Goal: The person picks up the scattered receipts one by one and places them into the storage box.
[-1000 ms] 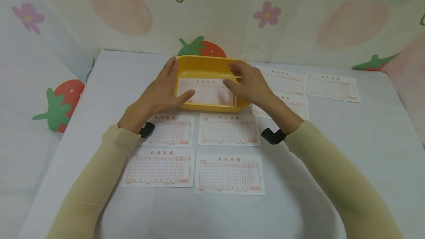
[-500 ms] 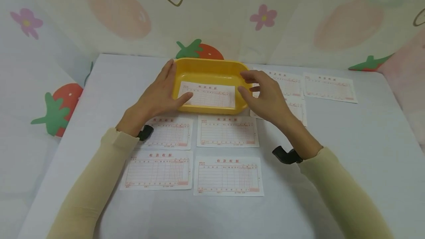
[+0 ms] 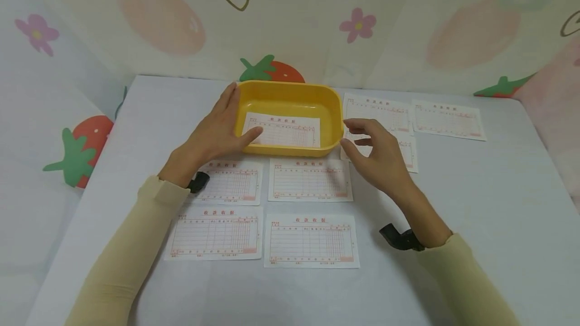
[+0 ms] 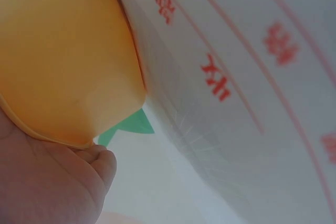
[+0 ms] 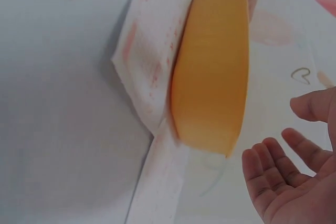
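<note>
At the near edge of the worktop [image 3: 217, 296], two pale sleeves [image 3: 113, 255] are coming in from either side, with a black mount [image 3: 198, 182] showing at each wrist. Between the arms, two front slips [image 3: 311, 243] are lying face up, side by side. Just beyond them, two middle slips [image 3: 310, 181] are lying below the tray [image 3: 290, 151], the left one being partly covered by the left wrist.

The right arm is angling inward, and the right hand [image 3: 380, 155] is hovering just off the tray's right end, loosely curved, thumb and fingers standing apart, holding nothing; the right wrist view is showing a gap between it and the tray. The left arm is slanting up to the tray's left end, where the left hand [image 3: 213, 130] is resting with its fingers lying nearly straight along the wall and its thumb spread out over the near corner.

One printed slip [image 3: 283, 131] is lying inside the yellow tray, toward its near left. Right of the tray, three more slips [image 3: 448, 120] are lying, the nearest being partly hidden by the right hand. Behind everything, a strawberry-printed backdrop [image 3: 290, 29] is hanging.
</note>
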A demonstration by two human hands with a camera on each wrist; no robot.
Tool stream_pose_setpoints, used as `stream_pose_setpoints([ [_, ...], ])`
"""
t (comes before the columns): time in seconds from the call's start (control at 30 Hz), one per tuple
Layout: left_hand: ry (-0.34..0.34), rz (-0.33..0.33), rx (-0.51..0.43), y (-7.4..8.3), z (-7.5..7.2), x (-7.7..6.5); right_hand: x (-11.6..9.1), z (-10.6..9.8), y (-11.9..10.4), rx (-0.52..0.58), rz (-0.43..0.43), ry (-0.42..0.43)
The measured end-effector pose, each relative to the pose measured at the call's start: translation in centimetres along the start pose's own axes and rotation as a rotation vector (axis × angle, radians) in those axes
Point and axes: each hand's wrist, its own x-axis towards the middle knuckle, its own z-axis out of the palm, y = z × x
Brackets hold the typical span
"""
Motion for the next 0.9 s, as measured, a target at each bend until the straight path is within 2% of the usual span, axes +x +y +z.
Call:
stream_pose_setpoints([
  [0.3,-0.010,-0.004,-0.001,0.2,0.0,0.1,-3.2,0.2,1.0,-0.014,0.058,-0.027],
  [0.67,-0.007,-0.020,-0.006,-0.2,-0.1,-0.3,-6.8,1.4,2.5,-0.028,0.047,-0.124],
  [0.9,-0.013,-0.011,-0.014,0.1,0.0,0.0,-8.4,1.2,2.1,-0.095,0.061,-0.161],
])
